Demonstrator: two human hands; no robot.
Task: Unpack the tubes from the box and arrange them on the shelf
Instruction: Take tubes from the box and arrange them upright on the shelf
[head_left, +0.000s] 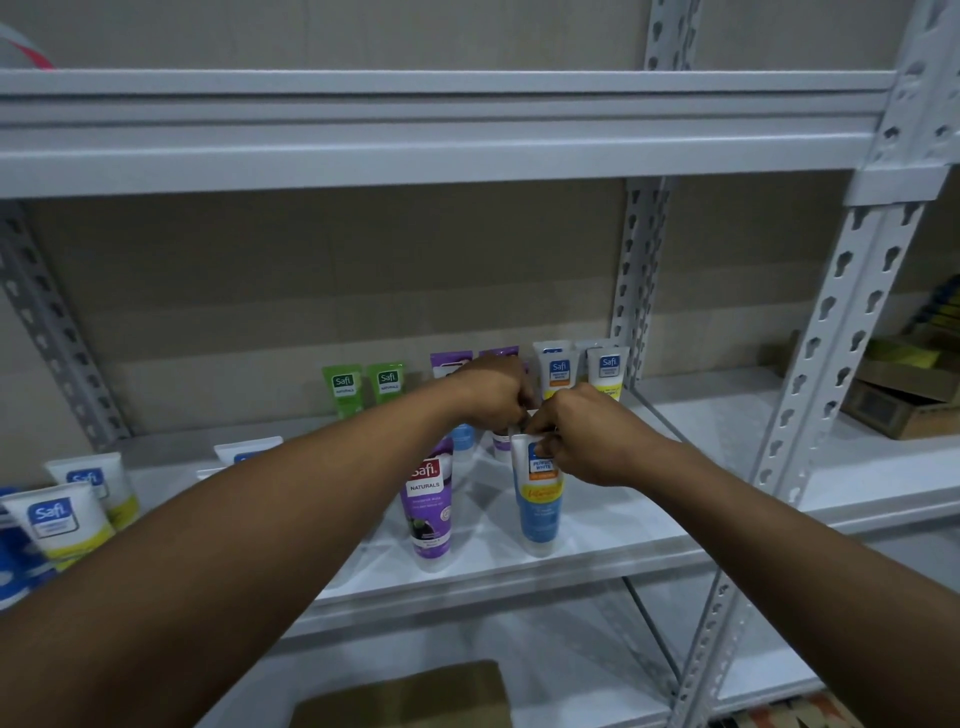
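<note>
Here, a person stocks a white metal shelf (639, 519) with soft plastic tubes stood on their caps, labels facing out, apparently so that each kind reads from the front and keeps its own row. At the centre of the frame the right hand (587, 439) pinches the flat crimped top of a blue-and-white tube with an orange band (540, 506), thumb and fingers curled narrowly on it, seemingly to square it upright beside a purple-and-white tube (428, 506) just to its left. The left hand (493, 389) hovers above and between the two, fingers curled tight; whether it grips the same crimp or a tube behind is hidden. Green tubes (344, 388) and white tubes with blue labels (559, 370) line the back of the board, grouped by colour. More white tubes with yellow bands (58, 522) stand at the left edge. A brown cardboard box (405, 696) shows at the bottom centre, its contents out of view.
</note>
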